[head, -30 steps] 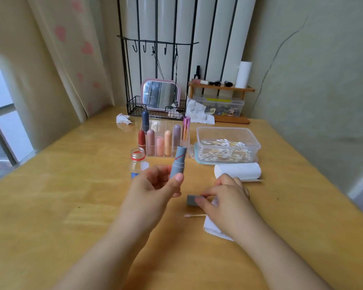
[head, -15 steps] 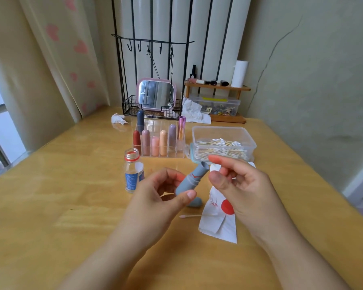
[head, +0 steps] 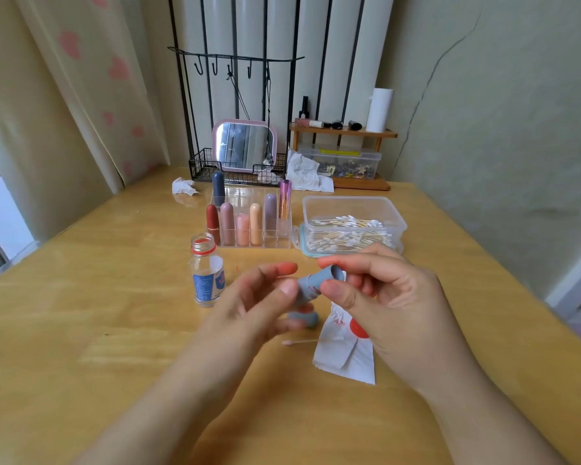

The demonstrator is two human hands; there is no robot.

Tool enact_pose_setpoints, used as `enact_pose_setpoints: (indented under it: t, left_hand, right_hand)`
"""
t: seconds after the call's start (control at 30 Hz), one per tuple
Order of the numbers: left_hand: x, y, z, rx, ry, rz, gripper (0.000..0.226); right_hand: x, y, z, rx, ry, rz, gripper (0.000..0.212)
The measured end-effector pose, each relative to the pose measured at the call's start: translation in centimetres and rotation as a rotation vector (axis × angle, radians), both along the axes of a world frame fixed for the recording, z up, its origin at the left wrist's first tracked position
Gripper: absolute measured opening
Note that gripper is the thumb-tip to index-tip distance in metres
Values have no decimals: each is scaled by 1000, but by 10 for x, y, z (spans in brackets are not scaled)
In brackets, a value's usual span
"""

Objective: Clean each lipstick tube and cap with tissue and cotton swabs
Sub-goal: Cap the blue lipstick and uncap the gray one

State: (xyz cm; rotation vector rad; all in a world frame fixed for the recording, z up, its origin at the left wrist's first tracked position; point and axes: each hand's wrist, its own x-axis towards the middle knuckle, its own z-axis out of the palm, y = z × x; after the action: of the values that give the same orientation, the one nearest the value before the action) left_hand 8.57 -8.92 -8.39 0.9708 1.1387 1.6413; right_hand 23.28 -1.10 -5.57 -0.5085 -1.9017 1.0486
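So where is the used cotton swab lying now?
The used cotton swab lies on the table, below the hands, its stick reaching the stained tissue.

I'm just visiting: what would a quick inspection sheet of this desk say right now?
Surface: wooden table, small red marks near the bottle.
Job's things: grey lipstick tube held in both hands; grey cap lying on the table; stained tissue; used swab; box of cotton swabs; organiser of lipsticks.
Clutter: open bottle, crumpled tissue.
Hands: left hand and right hand pinch the tube.
Cables: nothing seen.
Surroundings: mirror, curtain.
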Motion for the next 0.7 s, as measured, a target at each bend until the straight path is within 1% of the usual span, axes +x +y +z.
enact_pose_setpoints:
  t: [0.03, 0.07, 0.2, 0.27, 0.4, 0.57, 0.63, 0.7]
  left_hand:
    - [-1, -1, 1, -2, -75, -62, 48]
    - [-1, -1, 3, 5, -105, -101, 47]
    - [0, -3, 5, 33, -132, -126, 46]
    - [0, -4, 6, 50, -127, -131, 42]
    - [-3, -1, 0, 120, -131, -143, 48]
    - [-1, 0, -1, 173, -150, -98, 47]
    - [0, 0, -2, 168, -124, -69, 49]
    - [2, 0, -2, 149, -67, -48, 57]
  right_hand:
    - [0, 0, 0, 21, 4, 0, 26]
    - [0, -1, 1, 41, 6, 0, 27]
    - [-1, -2, 1, 77, 15, -21, 25]
    - [-1, -3, 1, 86, 30, -32, 23]
    - [-2, -5, 1, 93, 46, -38, 22]
    - [-1, -6, 2, 125, 46, -53, 23]
    - [-1, -6, 2, 110, 47, -51, 23]
    - [-1, -5, 1, 82, 44, -52, 24]
